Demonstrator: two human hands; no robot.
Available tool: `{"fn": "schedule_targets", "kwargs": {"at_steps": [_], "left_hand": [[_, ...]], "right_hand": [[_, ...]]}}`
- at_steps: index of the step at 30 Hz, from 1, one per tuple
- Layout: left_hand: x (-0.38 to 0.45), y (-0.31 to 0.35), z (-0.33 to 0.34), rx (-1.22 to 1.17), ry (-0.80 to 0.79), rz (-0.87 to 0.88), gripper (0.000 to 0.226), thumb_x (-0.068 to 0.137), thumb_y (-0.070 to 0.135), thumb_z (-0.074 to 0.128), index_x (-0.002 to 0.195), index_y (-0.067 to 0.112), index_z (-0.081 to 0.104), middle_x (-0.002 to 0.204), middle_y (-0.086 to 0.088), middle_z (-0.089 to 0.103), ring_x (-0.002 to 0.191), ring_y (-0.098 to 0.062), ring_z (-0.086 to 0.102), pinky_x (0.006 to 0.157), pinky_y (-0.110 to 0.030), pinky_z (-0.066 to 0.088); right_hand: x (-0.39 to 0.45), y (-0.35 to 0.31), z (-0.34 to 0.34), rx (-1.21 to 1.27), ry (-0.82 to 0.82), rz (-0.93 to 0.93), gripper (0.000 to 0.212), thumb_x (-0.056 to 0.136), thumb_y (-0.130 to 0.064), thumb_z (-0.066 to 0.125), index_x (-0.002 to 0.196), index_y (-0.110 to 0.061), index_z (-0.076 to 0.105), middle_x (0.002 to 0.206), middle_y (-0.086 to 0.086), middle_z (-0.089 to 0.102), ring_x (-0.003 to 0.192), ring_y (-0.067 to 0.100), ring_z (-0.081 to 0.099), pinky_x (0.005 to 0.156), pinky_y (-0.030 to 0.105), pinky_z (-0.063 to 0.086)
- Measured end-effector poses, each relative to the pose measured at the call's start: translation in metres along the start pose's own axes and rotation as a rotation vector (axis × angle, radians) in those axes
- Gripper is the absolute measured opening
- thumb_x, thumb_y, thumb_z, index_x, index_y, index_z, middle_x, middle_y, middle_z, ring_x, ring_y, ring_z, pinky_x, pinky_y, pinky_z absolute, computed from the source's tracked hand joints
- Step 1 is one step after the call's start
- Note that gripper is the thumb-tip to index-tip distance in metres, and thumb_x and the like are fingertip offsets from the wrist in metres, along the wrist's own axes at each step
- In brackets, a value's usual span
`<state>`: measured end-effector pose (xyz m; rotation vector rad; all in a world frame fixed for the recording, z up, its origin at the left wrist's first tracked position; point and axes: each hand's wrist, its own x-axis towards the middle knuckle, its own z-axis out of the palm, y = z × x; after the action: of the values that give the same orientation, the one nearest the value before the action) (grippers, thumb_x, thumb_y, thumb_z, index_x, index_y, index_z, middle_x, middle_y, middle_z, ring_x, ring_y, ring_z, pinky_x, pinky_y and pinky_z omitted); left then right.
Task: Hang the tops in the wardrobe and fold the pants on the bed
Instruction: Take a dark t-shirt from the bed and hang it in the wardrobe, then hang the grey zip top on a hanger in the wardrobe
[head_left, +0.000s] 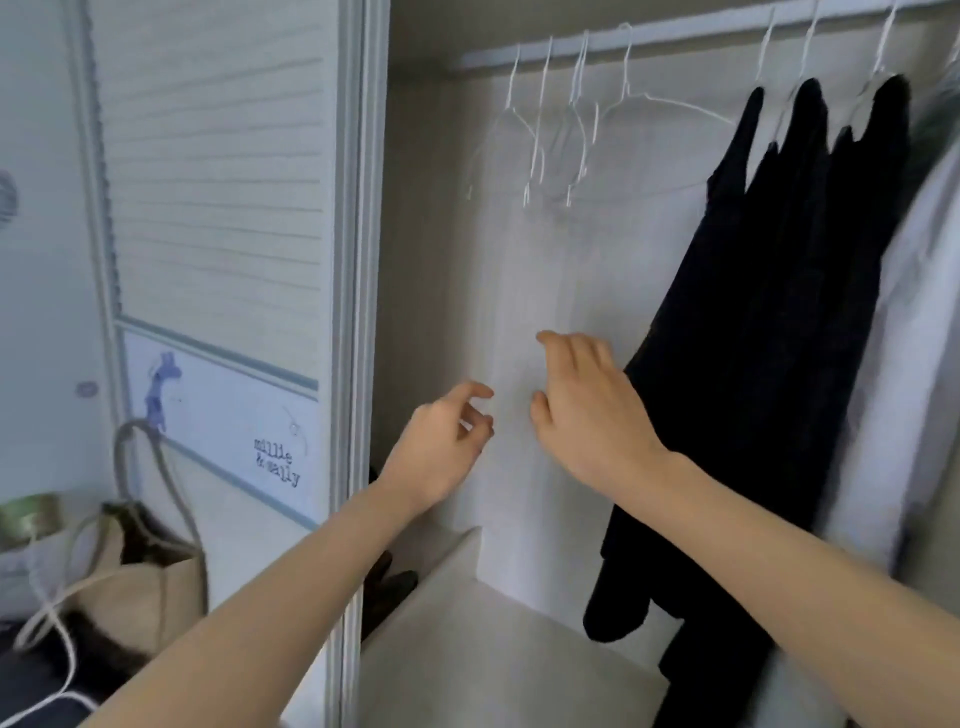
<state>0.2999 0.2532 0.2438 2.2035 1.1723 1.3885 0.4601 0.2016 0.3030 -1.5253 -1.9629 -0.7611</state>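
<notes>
Both hands, left hand and right hand, reach up empty with fingers loosely spread, likely for the bare hangers above them; dark tops hang beside the right fingers.

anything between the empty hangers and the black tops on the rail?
No. Head view shows bare rail between the empty white hangers and black tops.

Soft, even daylight without glare; motion blur smears the right edge, and wide-angle distortion bends the frame's vertical lines.
</notes>
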Motion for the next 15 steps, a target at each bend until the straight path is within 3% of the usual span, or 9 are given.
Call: {"fn": "schedule_targets", "kwargs": {"at_steps": [6,9,12,15], "left_hand": [[-0.108,0.001,-0.043,0.162,0.181,-0.28,0.021,0.097,0.024,0.05,0.118,0.026,0.055,0.09,0.003,0.07,0.081,-0.016,0.067,0.083,-0.04,0.054],[-0.172,0.014,-0.057,0.212,0.28,-0.421,0.017,0.097,0.022,0.051,0.111,0.029,0.057,0.082,0.007,0.068,0.075,-0.017,0.067,0.075,-0.042,0.056],[-0.257,0.037,-0.062,0.289,0.415,-0.604,0.018,0.096,0.019,0.051,0.109,0.029,0.059,0.081,0.004,0.069,0.072,-0.017,0.067,0.061,-0.034,0.056],[-0.363,0.068,-0.055,0.343,0.538,-0.812,0.018,0.096,0.018,0.051,0.107,0.03,0.06,0.078,0.004,0.07,0.07,-0.011,0.067,0.058,-0.023,0.052]], "right_hand": [[-0.058,-0.059,0.021,0.382,-0.112,-0.168,0.052,0.095,-0.022,0.047,0.143,-0.008,0.031,0.135,0.008,0.048,0.124,0.027,0.04,0.099,0.035,0.04],[-0.096,-0.086,0.024,0.575,-0.153,-0.234,0.047,0.094,-0.02,0.047,0.139,-0.009,0.036,0.129,0.009,0.052,0.12,0.028,0.043,0.096,0.038,0.043],[-0.151,-0.119,0.025,0.741,-0.233,-0.35,0.047,0.095,-0.022,0.046,0.14,-0.009,0.036,0.128,0.007,0.053,0.121,0.027,0.044,0.093,0.037,0.044],[-0.224,-0.158,0.019,0.898,-0.359,-0.486,0.045,0.097,-0.023,0.045,0.139,-0.011,0.037,0.127,0.005,0.053,0.12,0.024,0.045,0.092,0.036,0.046]]}}
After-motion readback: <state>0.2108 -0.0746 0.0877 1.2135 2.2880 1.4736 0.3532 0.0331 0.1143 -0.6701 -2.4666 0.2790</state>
